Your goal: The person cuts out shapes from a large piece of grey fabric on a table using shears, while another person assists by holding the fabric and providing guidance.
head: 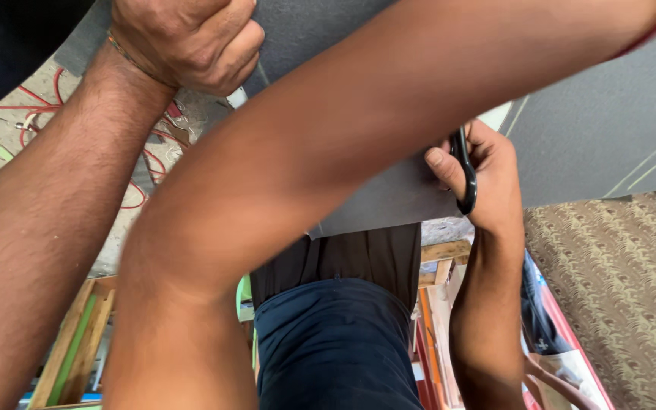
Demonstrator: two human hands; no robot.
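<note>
- Grey sheet [586, 114]: dark, flat, spread across the top and right of the view; its lower edge hangs above a co-worker's dark blue clothing [335, 342].
- Left hand [184, 38]: balled tight in a fist at the sheet's upper left edge; what it clamps is hidden, though a small white tip [237, 97] shows below it.
- Right hand: out of sight.
- Co-worker's hand [487, 175]: fingers through black scissors [466, 171] at the sheet's edge.
- Co-worker's other arm [328, 144]: crosses the sheet.
- Brown patterned fabric [616, 288]: right.
- Wooden frame [77, 342]: lower left.
</note>
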